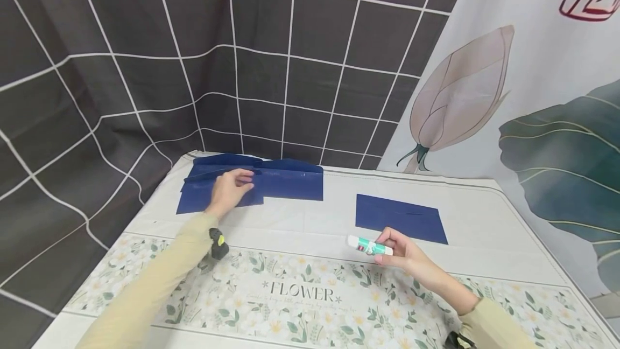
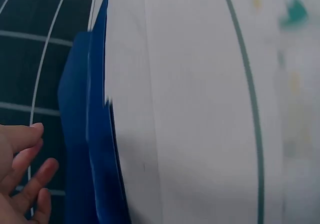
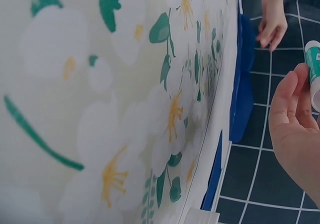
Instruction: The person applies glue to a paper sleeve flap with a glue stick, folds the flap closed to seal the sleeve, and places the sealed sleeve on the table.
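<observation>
My right hand (image 1: 409, 258) pinches a green-and-white glue stick (image 1: 367, 245) between thumb and fingers, held over the front of the table. In the right wrist view the glue stick (image 3: 314, 66) shows at the right edge, partly cut off. My left hand (image 1: 231, 192) is over several overlapping dark blue envelopes (image 1: 293, 185) at the back left, its fingers loosely bent and holding nothing. Flaps stand up along the back of these envelopes. The left wrist view shows the relaxed left hand (image 2: 25, 171) beside the blue paper (image 2: 80, 129). A single blue envelope (image 1: 399, 217) lies flat beyond my right hand.
A white tablecloth (image 1: 315, 225) with a floral band and the word FLOWER covers the table. Dark grid-patterned cloth (image 1: 261, 79) hangs right behind the table's back edge and along the left. A pale curtain with plant prints (image 1: 460, 90) hangs at the right.
</observation>
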The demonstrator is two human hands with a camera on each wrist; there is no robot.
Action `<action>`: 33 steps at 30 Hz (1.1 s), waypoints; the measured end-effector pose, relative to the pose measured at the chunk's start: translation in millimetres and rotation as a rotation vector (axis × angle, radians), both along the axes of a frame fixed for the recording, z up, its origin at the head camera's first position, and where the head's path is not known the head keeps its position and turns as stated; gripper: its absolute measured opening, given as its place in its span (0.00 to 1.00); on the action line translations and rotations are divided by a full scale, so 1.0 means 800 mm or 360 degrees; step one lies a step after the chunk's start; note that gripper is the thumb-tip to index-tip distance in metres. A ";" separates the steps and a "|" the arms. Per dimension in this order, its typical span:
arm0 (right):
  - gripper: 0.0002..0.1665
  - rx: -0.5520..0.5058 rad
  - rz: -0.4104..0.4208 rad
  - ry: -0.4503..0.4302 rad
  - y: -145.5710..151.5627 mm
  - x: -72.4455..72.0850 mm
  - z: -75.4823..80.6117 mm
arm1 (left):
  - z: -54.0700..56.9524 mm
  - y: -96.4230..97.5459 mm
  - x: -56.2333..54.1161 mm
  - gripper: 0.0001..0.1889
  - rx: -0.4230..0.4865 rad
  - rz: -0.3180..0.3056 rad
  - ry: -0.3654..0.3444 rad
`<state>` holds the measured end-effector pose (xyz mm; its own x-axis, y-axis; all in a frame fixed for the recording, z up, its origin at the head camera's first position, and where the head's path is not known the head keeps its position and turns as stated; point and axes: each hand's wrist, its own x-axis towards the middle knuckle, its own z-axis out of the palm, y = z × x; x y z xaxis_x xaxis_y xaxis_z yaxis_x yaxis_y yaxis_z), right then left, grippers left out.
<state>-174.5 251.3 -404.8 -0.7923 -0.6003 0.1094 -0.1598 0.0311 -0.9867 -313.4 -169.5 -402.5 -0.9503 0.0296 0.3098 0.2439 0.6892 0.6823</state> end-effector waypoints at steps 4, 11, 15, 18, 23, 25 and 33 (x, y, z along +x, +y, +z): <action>0.13 -0.0018 0.0029 -0.0002 0.002 0.000 0.000 | 0.003 -0.037 -0.004 0.17 -0.0026 0.0117 0.0075; 0.13 -0.0036 0.0035 -0.0013 0.004 0.000 -0.002 | 0.001 -0.097 -0.011 0.17 -0.0026 0.0284 0.0167; 0.12 -0.0018 0.0025 -0.0010 0.006 -0.001 -0.002 | 0.000 -0.121 -0.015 0.21 0.0015 0.0416 0.0133; 0.12 -0.0005 0.0027 -0.0013 0.006 -0.001 -0.002 | -0.001 -0.135 -0.017 0.23 0.0055 0.0481 0.0051; 0.12 -0.0005 0.0040 -0.0008 0.006 0.000 -0.004 | -0.011 -0.158 -0.015 0.23 -0.0041 0.0487 -0.0134; 0.12 -0.0011 0.0038 -0.0005 0.006 0.000 -0.004 | -0.016 -0.166 -0.014 0.22 -0.0106 0.0458 -0.0187; 0.12 -0.0002 -0.0002 -0.0033 0.010 0.000 -0.005 | -0.032 -0.174 -0.017 0.16 -0.0194 0.0412 -0.0153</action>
